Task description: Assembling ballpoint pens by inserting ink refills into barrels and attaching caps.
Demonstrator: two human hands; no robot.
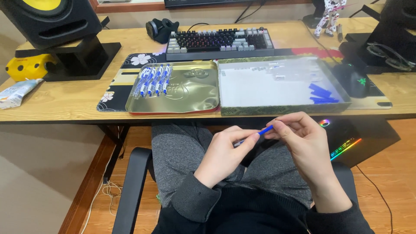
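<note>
Over my lap, my left hand [225, 154] and my right hand [301, 141] together hold a thin blue-and-white pen [260, 132]. The left fingers pinch its lower, white end; the right fingertips grip its blue upper end. On the desk ahead lies a gold metal tin lid [190, 93] with several blue-and-white pens [152, 80] lined up at its left side. Beside it is a shallow green-rimmed box [277, 108] with a white bottom, holding several blue pen caps [321, 94] at its right and small clear parts at the back.
A mechanical keyboard [220, 42] sits behind the tin and box. A black mouse [352, 79] lies right of the box. A speaker on a stand [56, 26] stands at the back left, a lit computer case [346, 138] under the desk at right. Chair armrest [132, 186] is by my left leg.
</note>
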